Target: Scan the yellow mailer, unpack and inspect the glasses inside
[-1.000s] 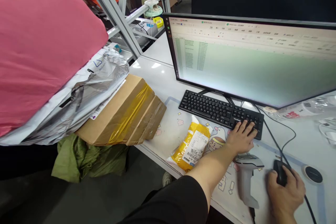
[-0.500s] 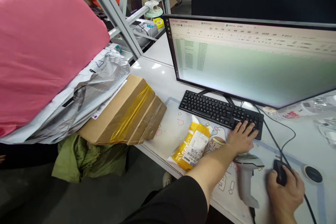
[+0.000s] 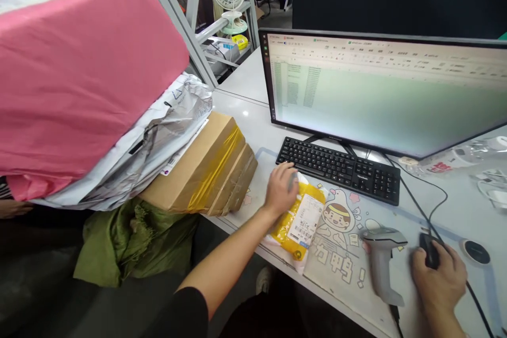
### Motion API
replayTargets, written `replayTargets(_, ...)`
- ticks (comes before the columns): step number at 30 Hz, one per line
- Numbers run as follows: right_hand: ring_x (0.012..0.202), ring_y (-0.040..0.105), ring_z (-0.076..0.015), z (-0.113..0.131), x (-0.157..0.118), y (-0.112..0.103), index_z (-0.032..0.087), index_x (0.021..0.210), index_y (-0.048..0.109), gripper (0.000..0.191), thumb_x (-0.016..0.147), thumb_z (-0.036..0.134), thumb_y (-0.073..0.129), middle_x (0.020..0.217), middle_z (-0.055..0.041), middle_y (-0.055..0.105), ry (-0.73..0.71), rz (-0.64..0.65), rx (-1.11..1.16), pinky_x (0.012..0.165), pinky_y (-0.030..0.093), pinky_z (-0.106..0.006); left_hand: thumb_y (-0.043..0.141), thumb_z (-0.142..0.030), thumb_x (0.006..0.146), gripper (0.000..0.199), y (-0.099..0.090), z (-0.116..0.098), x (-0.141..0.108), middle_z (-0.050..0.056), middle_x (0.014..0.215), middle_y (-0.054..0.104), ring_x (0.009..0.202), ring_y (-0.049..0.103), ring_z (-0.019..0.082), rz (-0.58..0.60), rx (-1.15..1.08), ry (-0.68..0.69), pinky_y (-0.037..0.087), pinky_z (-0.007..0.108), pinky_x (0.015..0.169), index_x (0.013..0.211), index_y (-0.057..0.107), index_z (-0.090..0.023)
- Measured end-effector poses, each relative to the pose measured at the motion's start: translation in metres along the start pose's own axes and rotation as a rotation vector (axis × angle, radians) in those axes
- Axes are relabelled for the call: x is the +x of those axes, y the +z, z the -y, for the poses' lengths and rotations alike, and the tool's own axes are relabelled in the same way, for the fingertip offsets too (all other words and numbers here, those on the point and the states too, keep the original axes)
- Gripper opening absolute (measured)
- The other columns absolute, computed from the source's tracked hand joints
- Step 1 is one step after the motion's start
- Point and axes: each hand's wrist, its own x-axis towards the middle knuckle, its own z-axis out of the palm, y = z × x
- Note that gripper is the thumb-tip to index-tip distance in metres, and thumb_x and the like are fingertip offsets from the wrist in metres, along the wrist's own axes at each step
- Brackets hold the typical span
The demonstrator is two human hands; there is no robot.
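Note:
My left hand [image 3: 280, 189] is at the upper left end of a yellow plastic parcel [image 3: 291, 224]. Its fingers curl over that corner, with the thumb on the parcel side, and the palm side is hidden. A white barcode label [image 3: 306, 219] faces up on the parcel. My right hand [image 3: 440, 277] wraps over a black computer mouse [image 3: 429, 250] on the desk mat. Between the hands, a grey barcode scanner [image 3: 382, 264] lies on the mat. Just beyond the parcel is a black keyboard [image 3: 340, 169], with no hand on its keys.
A lit monitor [image 3: 380, 100] showing a spreadsheet stands behind the keyboard. At left are stacked cardboard boxes [image 3: 198, 169], grey plastic mailers [image 3: 174, 121] and a large pink package [image 3: 91, 74]. A clear plastic bottle [image 3: 455, 158], cables and a round black disc [image 3: 476, 252] are at right.
My left hand has left the keyboard's number pad and moved left to the yellow parcel. My right hand stays on the mouse. The view has shifted slightly.

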Motion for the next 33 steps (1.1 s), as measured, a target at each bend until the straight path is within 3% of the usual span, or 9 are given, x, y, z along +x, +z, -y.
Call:
replayTargets(3, 0.126, 0.067, -0.0412, -0.007, 0.0, 0.003, 0.009, 0.128, 0.077, 0.056, 0.085, 0.043, 0.069, 0.134, -0.0226, 0.07, 0.003, 0.014, 0.01, 0.112, 0.051, -0.059, 0.052, -0.025, 0.103, 0.042, -0.001, 0.059, -0.032, 0.014, 0.159, 0.063, 0.155, 0.052, 0.026, 0.093, 0.172, -0.142, 0.045, 0.046, 0.13, 0.142, 0.065, -0.016)
replayTargets(7, 0.131, 0.064, -0.0428, -0.013, 0.0, 0.005, 0.009, 0.129, 0.075, 0.056, 0.086, 0.045, 0.068, 0.135, -0.0232, 0.068, 0.025, 0.05, 0.019, 0.117, 0.047, -0.06, 0.055, -0.03, 0.104, 0.054, 0.013, 0.092, -0.063, 0.018, 0.175, 0.046, 0.165, 0.04, 0.031, 0.169, 0.346, -0.223, 0.037, 0.051, 0.135, 0.156, 0.057, -0.013)
replayTargets(12, 0.131, 0.064, -0.0428, -0.017, 0.001, 0.005, 0.011, 0.126, 0.076, 0.056, 0.085, 0.049, 0.068, 0.133, -0.0216, 0.068, 0.036, 0.053, 0.01, 0.116, 0.046, -0.055, 0.055, -0.033, 0.105, 0.052, 0.022, 0.095, -0.068, 0.018, 0.176, 0.044, 0.165, 0.039, 0.033, 0.169, 0.386, -0.193, 0.036, 0.052, 0.136, 0.154, 0.061, -0.016)
replayTargets(25, 0.122, 0.063, -0.0409, -0.009, 0.005, 0.002, 0.011, 0.125, 0.074, 0.058, 0.083, 0.049, 0.067, 0.122, -0.0222, 0.066, 0.032, 0.058, 0.031, 0.111, 0.046, -0.058, 0.055, -0.033, 0.105, 0.052, 0.023, 0.097, -0.067, 0.018, 0.175, 0.045, 0.165, 0.039, 0.034, 0.163, 0.373, -0.19, 0.034, 0.053, 0.136, 0.154, 0.061, -0.016)
replayTargets(29, 0.12, 0.064, -0.0419, -0.011, 0.006, 0.003, 0.012, 0.135, 0.069, 0.065, 0.082, 0.049, 0.066, 0.122, -0.0223, 0.067, 0.016, 0.078, -0.013, 0.107, 0.049, -0.059, 0.056, -0.032, 0.105, 0.052, 0.022, 0.097, -0.067, 0.018, 0.175, 0.044, 0.165, 0.039, 0.034, 0.169, 0.38, -0.19, 0.034, 0.053, 0.136, 0.154, 0.062, -0.016)
replayTargets(33, 0.119, 0.066, -0.042, -0.007, 0.006, 0.002, 0.009, 0.131, 0.071, 0.065, 0.084, 0.053, 0.063, 0.125, -0.0244, 0.069, 0.011, 0.053, -0.04, 0.106, 0.05, -0.057, 0.057, -0.031, 0.105, 0.051, 0.022, 0.096, -0.067, 0.018, 0.175, 0.045, 0.165, 0.04, 0.034, 0.168, 0.375, -0.19, 0.035, 0.054, 0.136, 0.154, 0.062, -0.016)
